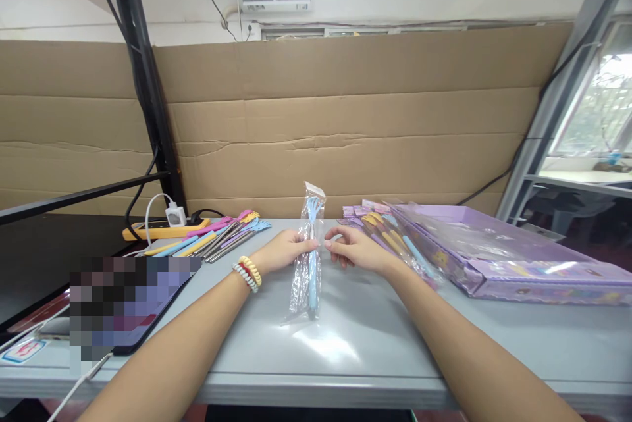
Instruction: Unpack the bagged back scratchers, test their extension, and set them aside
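Observation:
A light blue back scratcher (313, 277) with a hand-shaped head stands nearly upright in a clear plastic bag (299, 284) at the middle of the table. My left hand (281, 251) grips it around mid-length, the thumb lying across the front. Just to the right, my right hand (360, 247) has its fingers loosely bent and apart, with nothing visible in them; the fingertips are close to the bag's edge. Unbagged back scratchers (224, 237) in pink, yellow, blue and purple lie piled to the left. Several bagged ones (395, 237) with purple header cards lie behind my right hand.
On the right rests a purple display box (538, 290) with clear plastic over it. A phone or tablet (148, 316), partly blurred out, lies at the left front, near a yellow power strip (162, 230) with a white charger (176, 214). Cardboard (355, 119) walls off the back.

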A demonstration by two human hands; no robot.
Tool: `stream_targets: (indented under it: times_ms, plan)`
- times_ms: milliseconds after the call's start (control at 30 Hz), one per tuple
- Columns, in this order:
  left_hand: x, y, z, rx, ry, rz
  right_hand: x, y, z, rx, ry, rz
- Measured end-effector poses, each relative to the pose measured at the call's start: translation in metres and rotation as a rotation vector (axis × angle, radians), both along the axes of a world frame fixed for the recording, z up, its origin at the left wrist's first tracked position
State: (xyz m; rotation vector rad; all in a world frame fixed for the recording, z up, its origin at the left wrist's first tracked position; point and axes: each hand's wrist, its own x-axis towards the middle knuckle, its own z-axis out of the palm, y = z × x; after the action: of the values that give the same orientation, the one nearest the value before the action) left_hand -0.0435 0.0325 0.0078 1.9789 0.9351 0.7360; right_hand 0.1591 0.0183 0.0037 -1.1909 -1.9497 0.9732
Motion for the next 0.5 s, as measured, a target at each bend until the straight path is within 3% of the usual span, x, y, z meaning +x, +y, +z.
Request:
stream_targets:
  times_ms: [500]
  plan:
    - [0.0003,0.0002,-0.0006,-0.017,-0.016,-0.044,0.0001,-0.003,0.0023,0.01,-0.085,0.027]
